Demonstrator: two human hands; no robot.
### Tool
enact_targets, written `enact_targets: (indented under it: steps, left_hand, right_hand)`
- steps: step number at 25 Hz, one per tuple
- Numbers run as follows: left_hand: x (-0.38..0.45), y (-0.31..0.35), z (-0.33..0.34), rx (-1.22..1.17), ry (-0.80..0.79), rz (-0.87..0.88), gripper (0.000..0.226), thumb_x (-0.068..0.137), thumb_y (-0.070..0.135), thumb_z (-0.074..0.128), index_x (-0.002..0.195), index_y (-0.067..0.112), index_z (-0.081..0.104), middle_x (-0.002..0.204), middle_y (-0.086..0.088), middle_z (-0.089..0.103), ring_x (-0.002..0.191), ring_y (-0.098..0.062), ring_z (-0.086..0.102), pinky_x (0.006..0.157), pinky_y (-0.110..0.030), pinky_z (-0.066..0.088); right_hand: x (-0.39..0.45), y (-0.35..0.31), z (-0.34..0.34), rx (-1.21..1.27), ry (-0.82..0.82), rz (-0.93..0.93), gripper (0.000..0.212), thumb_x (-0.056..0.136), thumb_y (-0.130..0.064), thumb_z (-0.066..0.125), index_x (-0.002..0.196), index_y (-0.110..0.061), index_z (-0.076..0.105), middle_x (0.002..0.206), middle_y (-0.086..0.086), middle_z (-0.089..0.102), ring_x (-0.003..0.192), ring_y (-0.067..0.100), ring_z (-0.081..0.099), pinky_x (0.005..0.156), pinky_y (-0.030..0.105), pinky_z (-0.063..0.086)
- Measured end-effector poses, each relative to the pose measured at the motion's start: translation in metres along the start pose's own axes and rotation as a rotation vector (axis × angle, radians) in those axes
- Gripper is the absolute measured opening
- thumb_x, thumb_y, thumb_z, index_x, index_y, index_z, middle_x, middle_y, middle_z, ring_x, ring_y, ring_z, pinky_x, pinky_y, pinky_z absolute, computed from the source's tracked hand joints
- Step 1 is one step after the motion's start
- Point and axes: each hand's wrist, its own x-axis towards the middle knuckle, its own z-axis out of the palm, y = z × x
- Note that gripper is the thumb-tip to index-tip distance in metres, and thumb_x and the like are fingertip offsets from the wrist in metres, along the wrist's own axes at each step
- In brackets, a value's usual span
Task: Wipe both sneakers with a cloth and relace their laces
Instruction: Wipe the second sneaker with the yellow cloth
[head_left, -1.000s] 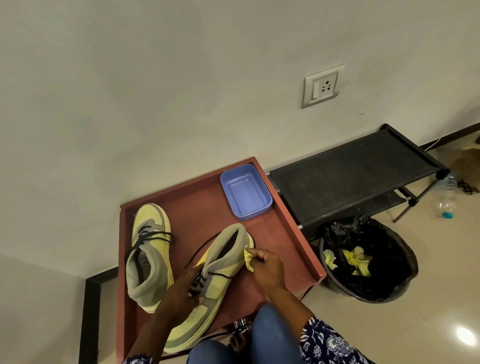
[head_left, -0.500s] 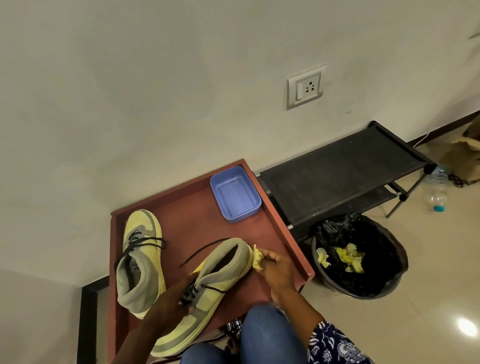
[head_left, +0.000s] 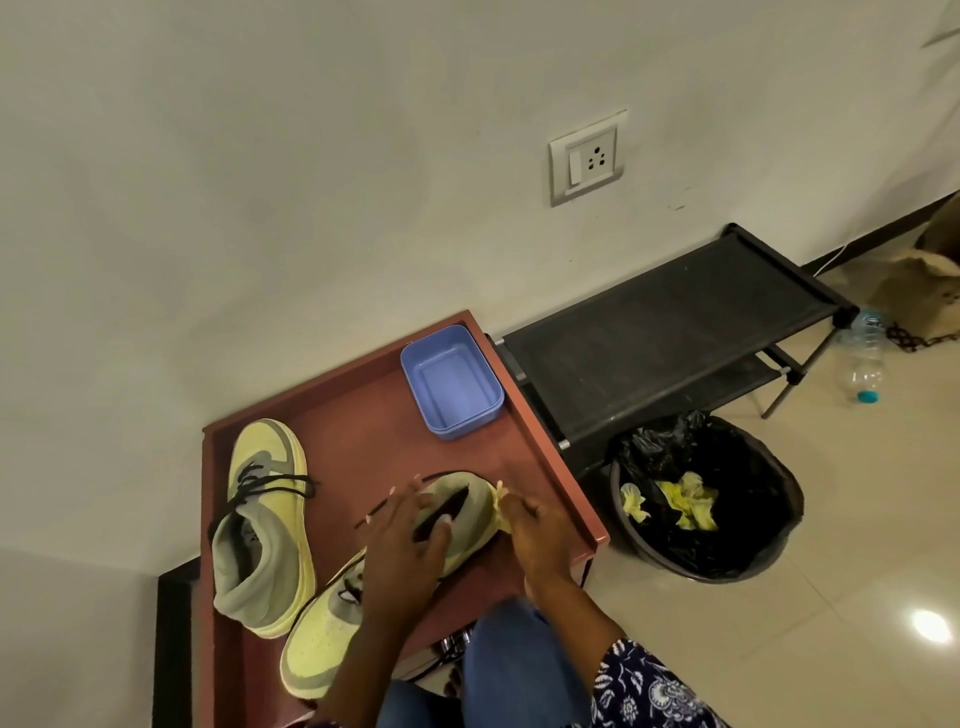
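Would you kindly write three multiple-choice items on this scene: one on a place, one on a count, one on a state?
1. Where does the blue tub sit?
A. in the bin
B. at the red tray's far corner
C. on the black rack

2. How many sneakers lie on the tray?
A. one
B. two
C. three

3. What does the right hand do?
A. presses a yellow cloth to the near sneaker's heel
B. hangs idle
C. holds a bottle

Answers: 1 B, tub stands by the wall-side rim; 2 B, a second sneaker lies alongside; 3 A, cloth pinched against the heel.
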Motion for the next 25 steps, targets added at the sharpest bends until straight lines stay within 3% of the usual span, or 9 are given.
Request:
enact_targets:
  steps: [3, 5, 7, 12, 15, 18, 21, 25]
  left_hand:
    - [0.009, 0.02, 0.025, 0.24, -0.064, -0.147, 0.041, 0.085, 0.045, 0.057, 0.118, 0.022, 0.055, 0.147, -0.001, 0.035, 0.139, -0.027, 0.025, 0.112, -0.052, 0.012]
    - [0.015, 0.024, 0.031, 0.292, -0.072, -0.233, 0.039, 0.085, 0.048, 0.055, 0.116, 0.025, 0.05, 0.144, 0.0, 0.039, 0.137, -0.025, 0.029, 0.109, -0.061, 0.004]
    - [0.019, 0.028, 0.031, 0.302, -0.051, -0.251, 0.033, 0.085, 0.049, 0.053, 0.108, 0.025, 0.049, 0.129, 0.002, 0.05, 0.126, -0.021, 0.041, 0.107, -0.064, 0.007]
    - [0.03, 0.023, 0.031, 0.247, -0.048, -0.267, 0.02, 0.085, 0.046, 0.055, 0.088, 0.029, 0.045, 0.102, 0.005, 0.063, 0.101, -0.02, 0.058, 0.101, -0.053, 0.031]
    - [0.034, 0.015, 0.033, 0.206, -0.03, -0.267, 0.022, 0.083, 0.044, 0.059, 0.078, 0.028, 0.044, 0.093, 0.001, 0.066, 0.087, -0.023, 0.061, 0.085, -0.043, 0.046]
    - [0.034, 0.016, 0.035, 0.235, 0.001, -0.24, 0.02, 0.084, 0.042, 0.058, 0.075, 0.027, 0.048, 0.089, -0.001, 0.067, 0.082, -0.023, 0.062, 0.079, -0.04, 0.049]
    - [0.031, 0.015, 0.036, 0.253, 0.031, -0.173, 0.02, 0.086, 0.039, 0.056, 0.087, 0.02, 0.059, 0.092, -0.002, 0.068, 0.084, -0.023, 0.063, 0.078, -0.038, 0.049]
    - [0.03, 0.018, 0.034, 0.308, 0.024, -0.105, 0.024, 0.09, 0.036, 0.052, 0.092, 0.013, 0.06, 0.09, -0.005, 0.068, 0.082, -0.024, 0.062, 0.064, -0.027, 0.037]
  right_hand:
    - [-0.002, 0.001, 0.001, -0.083, -0.058, 0.004, 0.012, 0.087, -0.017, 0.061, 0.096, -0.012, 0.068, 0.083, -0.005, 0.065, 0.078, 0.009, 0.059, 0.059, 0.011, 0.044]
    - [-0.001, 0.001, 0.001, -0.108, -0.087, -0.003, 0.01, 0.087, -0.013, 0.061, 0.096, -0.012, 0.064, 0.083, -0.008, 0.061, 0.077, 0.006, 0.057, 0.056, 0.006, 0.045]
    - [0.002, -0.001, 0.001, -0.145, -0.099, -0.019, 0.013, 0.087, -0.01, 0.061, 0.1, -0.012, 0.062, 0.086, -0.006, 0.06, 0.077, 0.005, 0.055, 0.055, 0.002, 0.044]
    - [0.007, 0.001, 0.002, -0.257, -0.097, -0.041, 0.021, 0.089, -0.002, 0.054, 0.106, -0.003, 0.065, 0.091, 0.003, 0.062, 0.072, 0.003, 0.052, 0.053, -0.002, 0.04]
    - [0.008, 0.004, 0.004, -0.273, -0.053, -0.051, 0.024, 0.088, 0.0, 0.054, 0.109, -0.002, 0.065, 0.103, 0.01, 0.064, 0.085, 0.012, 0.054, 0.056, -0.004, 0.038]
    - [0.002, 0.009, 0.007, -0.265, -0.038, -0.068, 0.021, 0.089, -0.002, 0.054, 0.107, -0.003, 0.065, 0.107, 0.01, 0.062, 0.086, 0.012, 0.054, 0.061, 0.001, 0.041]
    - [-0.007, 0.013, 0.011, -0.306, -0.049, -0.148, 0.018, 0.09, -0.008, 0.055, 0.105, -0.005, 0.066, 0.099, 0.005, 0.056, 0.079, 0.005, 0.052, 0.065, 0.001, 0.041]
    - [-0.005, 0.011, 0.014, -0.327, -0.02, -0.206, 0.018, 0.089, -0.011, 0.057, 0.103, -0.004, 0.068, 0.094, 0.001, 0.054, 0.074, 0.0, 0.049, 0.063, -0.001, 0.039]
